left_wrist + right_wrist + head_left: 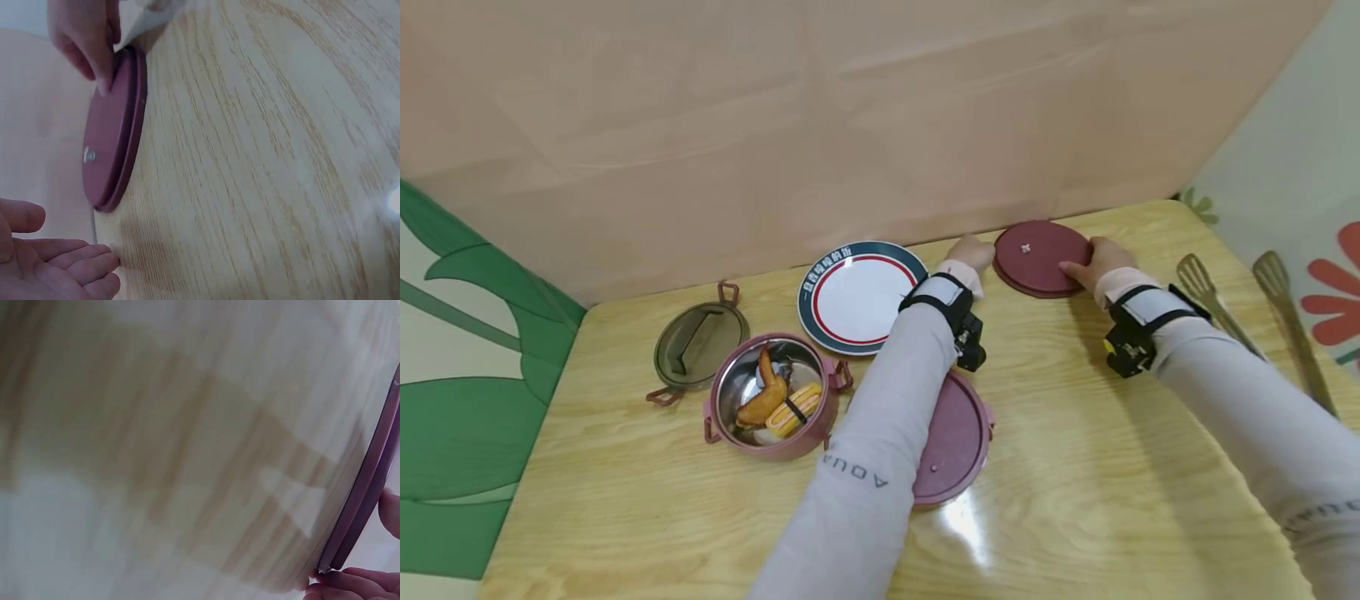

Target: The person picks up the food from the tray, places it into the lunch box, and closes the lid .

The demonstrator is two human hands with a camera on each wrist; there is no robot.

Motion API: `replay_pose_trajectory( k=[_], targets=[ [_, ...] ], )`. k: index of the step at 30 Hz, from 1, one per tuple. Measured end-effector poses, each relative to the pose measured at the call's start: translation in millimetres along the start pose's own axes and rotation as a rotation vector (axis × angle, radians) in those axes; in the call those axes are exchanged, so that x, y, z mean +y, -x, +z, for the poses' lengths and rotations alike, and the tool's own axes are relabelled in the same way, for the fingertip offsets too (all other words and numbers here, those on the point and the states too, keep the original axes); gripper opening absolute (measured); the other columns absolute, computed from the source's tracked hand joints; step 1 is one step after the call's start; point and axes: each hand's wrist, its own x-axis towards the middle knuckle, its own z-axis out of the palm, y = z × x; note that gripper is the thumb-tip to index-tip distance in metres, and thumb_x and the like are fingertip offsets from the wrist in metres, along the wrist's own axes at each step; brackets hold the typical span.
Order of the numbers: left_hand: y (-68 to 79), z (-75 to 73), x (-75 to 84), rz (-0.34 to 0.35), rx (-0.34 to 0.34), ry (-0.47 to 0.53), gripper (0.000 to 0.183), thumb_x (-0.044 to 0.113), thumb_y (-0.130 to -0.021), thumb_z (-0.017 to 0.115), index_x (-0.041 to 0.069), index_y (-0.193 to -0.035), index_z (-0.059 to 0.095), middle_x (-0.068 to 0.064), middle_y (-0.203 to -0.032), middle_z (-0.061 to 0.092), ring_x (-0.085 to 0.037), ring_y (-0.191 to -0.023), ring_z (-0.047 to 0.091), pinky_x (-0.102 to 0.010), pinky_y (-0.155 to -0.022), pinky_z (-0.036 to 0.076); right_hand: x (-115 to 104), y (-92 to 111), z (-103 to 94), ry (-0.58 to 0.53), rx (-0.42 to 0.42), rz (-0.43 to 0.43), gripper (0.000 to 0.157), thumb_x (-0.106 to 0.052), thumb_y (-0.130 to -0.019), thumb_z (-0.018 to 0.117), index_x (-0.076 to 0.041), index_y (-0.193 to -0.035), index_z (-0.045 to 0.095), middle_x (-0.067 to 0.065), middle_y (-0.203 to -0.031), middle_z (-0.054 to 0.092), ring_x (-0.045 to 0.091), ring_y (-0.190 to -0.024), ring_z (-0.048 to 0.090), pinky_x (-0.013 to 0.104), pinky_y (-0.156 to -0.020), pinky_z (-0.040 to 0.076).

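A round maroon lid [1042, 260] with a small pale mark lies near the table's back edge. My right hand [1099, 265] grips its right rim, the thumb on top and the fingers at the edge; in the right wrist view the fingertips [356, 582] are at the rim's underside. On the lid's left, my left hand [972, 252] reaches close. In the left wrist view the left hand [56, 265] has its fingers extended and thumb apart, with a gap to the lid and nothing held. Part of this hand is hidden behind its wrist in the head view.
A white plate with a dark rim [807, 310] stands left of my left hand. A pink pot [775, 451] holds a toy drumstick and a yellow piece; a glass lid [700, 346] lies behind it. My left arm partly covers a maroon lidded pot [951, 442]. Two spatulas [1225, 321] lie right.
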Motion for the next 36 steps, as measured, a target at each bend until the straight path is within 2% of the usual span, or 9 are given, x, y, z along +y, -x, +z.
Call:
replay_pose_trajectory(
  k=[6,11,15,21,23,26,28,30,36],
  targets=[
    [-35.0,20.3,-14.4,0.018,-0.041,-0.071,0.039,0.026,-0.090,0.043,0.011,-0.117,0.067,0.005,-0.118,0.066,-0.006,-0.098,0.059,-0.016,-0.084,0.049,-20,1,7.6,0.000,-0.006,-0.039,0.062,-0.028,-0.097,0.054,0.021,-0.131,0.037,0.043,-0.126,0.045,0.054,-0.116,0.047,0.059,-0.102,0.041],
    [-57.2,36.2,-25.5,-0.024,-0.017,0.016,0.036,0.020,-0.086,0.044,0.008,-0.111,0.067,0.002,-0.109,0.067,-0.009,-0.089,0.057,-0.019,-0.072,0.052,-27,0,7.7,-0.018,-0.022,-0.049,0.062,-0.027,-0.096,0.055,0.022,-0.130,0.038,0.042,-0.125,0.047,0.053,-0.115,0.048,0.058,-0.101,0.042],
    [-47.4,30.1,-26.1,-0.046,0.007,0.075,0.039,0.024,-0.087,0.046,0.007,-0.117,0.065,0.003,-0.113,0.066,-0.008,-0.092,0.056,-0.018,-0.076,0.051,-25,0,4.0,-0.057,-0.071,-0.048,0.067,-0.028,-0.097,0.053,0.021,-0.138,0.030,0.043,-0.135,0.040,0.054,-0.125,0.040,0.058,-0.109,0.035],
    [3.1,-7.9,-11.6,-0.042,-0.031,0.086,0.045,0.035,-0.092,0.054,0.007,-0.126,0.063,0.001,-0.124,0.064,-0.009,-0.107,0.058,-0.017,-0.092,0.048,-28,1,-0.8,-0.249,-0.100,-0.003,0.073,-0.026,-0.098,0.051,0.018,-0.145,0.016,0.040,-0.146,0.027,0.051,-0.137,0.027,0.055,-0.117,0.026],
    [-4.6,-6.7,-15.6,-0.058,-0.044,0.094,0.046,0.039,-0.094,0.052,0.011,-0.129,0.061,0.004,-0.130,0.061,-0.008,-0.115,0.057,-0.017,-0.097,0.046,-31,3,-1.1,-0.361,-0.053,0.041,0.072,-0.023,-0.097,0.053,0.013,-0.148,0.017,0.037,-0.148,0.029,0.048,-0.139,0.028,0.053,-0.117,0.028],
    [-37.0,9.1,-30.1,-0.082,-0.007,0.073,0.048,0.043,-0.093,0.050,0.015,-0.131,0.060,0.005,-0.133,0.060,-0.007,-0.118,0.055,-0.017,-0.097,0.046,-36,6,-1.0,-0.530,0.041,0.109,0.071,-0.021,-0.095,0.057,0.005,-0.151,0.021,0.030,-0.150,0.033,0.040,-0.140,0.032,0.045,-0.117,0.032],
    [-55.1,15.6,-38.1,-0.111,-0.012,0.059,0.048,0.046,-0.095,0.046,0.019,-0.131,0.060,0.008,-0.136,0.057,-0.006,-0.123,0.053,-0.016,-0.101,0.043,-40,6,-1.7,-0.606,0.094,0.158,0.070,-0.022,-0.094,0.059,-0.001,-0.151,0.024,0.025,-0.150,0.037,0.032,-0.134,0.038,0.034,-0.112,0.039],
    [-65.8,20.1,-43.3,-0.096,0.051,0.048,0.046,0.044,-0.094,0.047,0.016,-0.125,0.065,0.005,-0.132,0.062,-0.008,-0.120,0.056,-0.018,-0.095,0.047,-43,5,-3.0,-0.687,0.130,0.198,0.071,-0.023,-0.093,0.061,-0.004,-0.151,0.027,0.020,-0.148,0.041,0.020,-0.122,0.048,0.021,-0.100,0.045],
    [-67.7,12.5,-44.5,-0.060,0.099,0.094,0.045,0.046,-0.096,0.043,0.024,-0.129,0.063,0.009,-0.136,0.058,-0.006,-0.126,0.052,-0.018,-0.101,0.043,-47,0,-10.0,-0.883,0.148,0.295,0.073,-0.021,-0.087,0.069,-0.008,-0.150,0.034,-0.002,-0.110,0.051,-0.005,-0.077,0.048,0.004,-0.065,0.045]
  ],
)
